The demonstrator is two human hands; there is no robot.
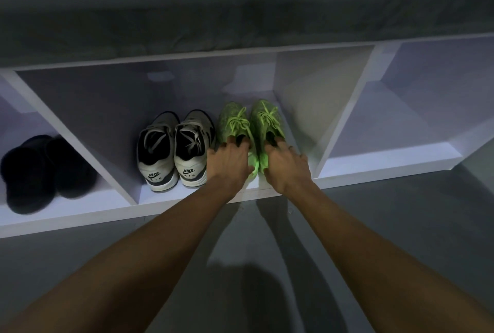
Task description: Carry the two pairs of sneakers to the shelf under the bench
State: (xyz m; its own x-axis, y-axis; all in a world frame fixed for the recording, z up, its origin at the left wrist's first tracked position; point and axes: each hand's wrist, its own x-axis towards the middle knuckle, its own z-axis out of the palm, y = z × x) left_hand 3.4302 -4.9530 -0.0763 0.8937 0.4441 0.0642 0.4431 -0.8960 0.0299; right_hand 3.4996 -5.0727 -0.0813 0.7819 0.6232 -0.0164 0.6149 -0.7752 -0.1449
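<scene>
While set toes-inward near the front edge of the shelf (267,190), middle compartment: green sneakers (251,127), just right of white sneakers (175,148). Left hand (230,161), right hand (287,164): fingers curled into the green collars, gripping one shoe each. Black slippers (42,169) in left compartment.

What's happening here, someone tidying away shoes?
Yes. A person is setting a pair of green sneakers into the middle compartment of a white shelf under a bench. The left hand is on the heel of one green shoe and the right hand on the other, fingers at the openings. A grey and white pair already sits beside them in the same compartment. Dark slippers lie in the compartment to the left.
</scene>
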